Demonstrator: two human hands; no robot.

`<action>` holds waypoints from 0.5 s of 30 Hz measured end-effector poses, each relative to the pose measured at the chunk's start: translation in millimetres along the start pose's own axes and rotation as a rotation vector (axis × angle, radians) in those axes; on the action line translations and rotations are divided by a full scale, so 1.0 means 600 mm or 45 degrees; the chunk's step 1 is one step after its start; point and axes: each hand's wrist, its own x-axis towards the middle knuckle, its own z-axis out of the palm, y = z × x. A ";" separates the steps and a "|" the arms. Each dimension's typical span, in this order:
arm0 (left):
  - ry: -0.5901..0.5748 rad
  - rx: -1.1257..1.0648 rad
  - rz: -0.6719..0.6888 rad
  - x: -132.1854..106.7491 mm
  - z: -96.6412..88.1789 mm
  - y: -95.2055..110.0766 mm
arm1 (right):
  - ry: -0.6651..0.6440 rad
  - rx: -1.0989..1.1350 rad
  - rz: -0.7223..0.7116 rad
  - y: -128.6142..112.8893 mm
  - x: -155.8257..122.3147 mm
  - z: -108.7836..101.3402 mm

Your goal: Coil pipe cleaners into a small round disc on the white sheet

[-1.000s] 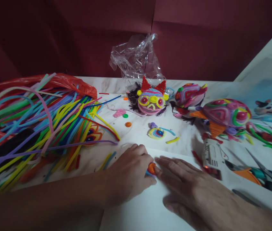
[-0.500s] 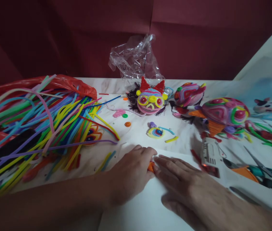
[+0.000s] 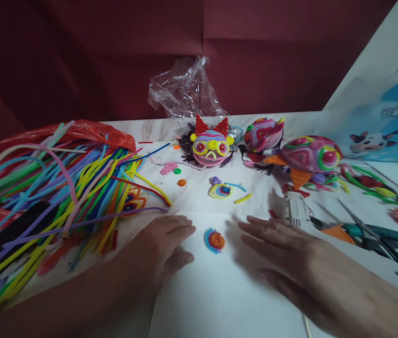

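On the white sheet (image 3: 199,291) lies a small round piece (image 3: 216,241), an orange coil edged on its left by purple and blue strips of pipe cleaner. My left hand (image 3: 169,241) rests just left of it, fingers loosely extended and holding nothing. To its right, my right hand (image 3: 279,244) is flat with fingers stretched out, also holding nothing. Neither hand touches the round piece. Beyond the sheet is a yellow eye-shaped piece (image 3: 216,191) with a blue centre, beside short blue and yellow strips.
A pile of colourful pipe cleaners (image 3: 89,188) covers the left side. Behind stand a horned mask-like figure (image 3: 212,148) and a turtle-like figure (image 3: 311,155). A white glue gun (image 3: 294,209) and scissors (image 3: 378,239) lie at the right. A clear plastic bag (image 3: 187,89) stands at the back.
Both hands have moved apart from the orange coil, which my left fingers were gripping. The round piece now shows fully between them. The view has shifted slightly right.
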 end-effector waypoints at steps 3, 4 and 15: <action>-0.107 0.141 0.059 -0.015 0.007 -0.001 | -0.048 -0.029 -0.054 -0.024 -0.003 0.008; -0.155 0.177 0.078 -0.017 0.009 0.000 | -0.041 -0.037 -0.061 -0.032 -0.003 0.011; -0.182 0.337 0.098 -0.016 -0.004 0.011 | -0.007 -0.003 -0.080 -0.037 -0.004 0.013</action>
